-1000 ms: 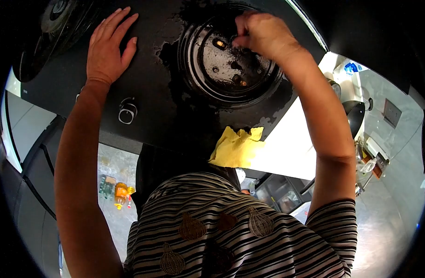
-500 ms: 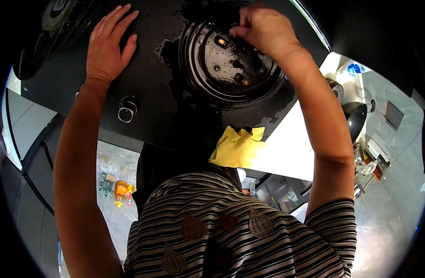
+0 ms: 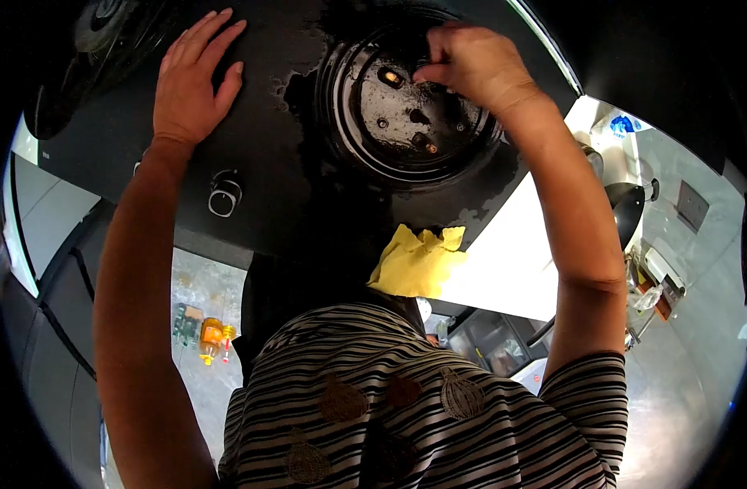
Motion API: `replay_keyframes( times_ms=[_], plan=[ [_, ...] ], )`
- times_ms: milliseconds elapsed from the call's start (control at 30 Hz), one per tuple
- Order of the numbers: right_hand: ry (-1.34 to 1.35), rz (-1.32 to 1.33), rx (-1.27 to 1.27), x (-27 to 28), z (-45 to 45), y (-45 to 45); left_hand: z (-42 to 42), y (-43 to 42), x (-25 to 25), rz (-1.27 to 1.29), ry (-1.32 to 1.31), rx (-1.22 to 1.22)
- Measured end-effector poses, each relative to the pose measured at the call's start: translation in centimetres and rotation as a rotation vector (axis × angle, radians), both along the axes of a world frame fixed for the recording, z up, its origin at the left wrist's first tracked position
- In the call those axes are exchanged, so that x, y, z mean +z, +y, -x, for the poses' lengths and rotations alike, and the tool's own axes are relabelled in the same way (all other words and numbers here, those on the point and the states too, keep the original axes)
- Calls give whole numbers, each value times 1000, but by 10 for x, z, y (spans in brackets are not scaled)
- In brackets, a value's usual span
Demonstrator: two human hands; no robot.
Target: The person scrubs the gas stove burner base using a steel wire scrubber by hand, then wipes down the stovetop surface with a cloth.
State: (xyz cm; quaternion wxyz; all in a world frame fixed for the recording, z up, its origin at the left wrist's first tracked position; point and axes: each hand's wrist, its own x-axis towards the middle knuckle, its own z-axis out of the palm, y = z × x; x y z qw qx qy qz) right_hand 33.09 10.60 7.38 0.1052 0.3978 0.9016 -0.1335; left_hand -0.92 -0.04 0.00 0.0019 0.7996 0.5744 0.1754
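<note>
On the black hob surface [image 3: 268, 155] my left hand [image 3: 191, 85] lies flat with its fingers spread, holding nothing. My right hand [image 3: 481, 67] is over the upper right of the round burner recess [image 3: 390, 110], fingers bent into a pinch. Whatever it may hold is hidden under the fingers. The recess is wet and dark, with small screws and openings in its base. Water patches lie around its rim. A crumpled yellow cloth [image 3: 418, 262] rests at the front edge, below the recess. A control knob [image 3: 224, 196] stands below my left hand.
A dark round object [image 3: 101, 41] is at the upper left. White counter [image 3: 512, 253] runs along the right, with a black pan [image 3: 626, 208] beyond it. Orange bottles [image 3: 212, 338] stand on the floor at the lower left.
My right hand has made small movements over the recess, first up, then back down and slightly right, its fingers still bent. My left hand has stayed in place.
</note>
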Motion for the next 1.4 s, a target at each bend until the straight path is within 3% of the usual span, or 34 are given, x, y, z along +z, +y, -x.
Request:
replay_keyframes(
  times_ms=[133,200,367,467,567,800,933,1067,1133,1200,1300,1400],
  plan=[
    [-164,119,-150,3,-4,9,-3,-2,1,-20,-21,-2],
    [3,8,65,0,0,2,-3,-3,1,-2,-3,10],
    [-54,28,-54,2,4,4,-1,-1,2,9,17,12],
    [-195,51,-48,5,3,4,-3,-2,1,3,-5,14],
    [-89,-5,-4,3,10,4,-1,0,-1,-31,-11,-3],
    [-165,53,77,2,12,4,-2,-3,-1,-10,2,16],
    [-140,-59,-99,-1,27,8,-1,0,-2,-24,-6,4],
    [-271,13,58,8,25,-1,-2,-3,-2,-17,-24,5],
    [-165,7,127,9,23,-3,-1,-1,-3,-23,-18,9],
    [-250,3,63,5,27,2,-1,-1,-4,-22,-13,13],
    [-78,-121,25,-3,24,2,-1,-2,-4,-17,6,23],
    [-144,-46,174,4,19,0,-1,-2,-3,-14,3,24]
  ],
)
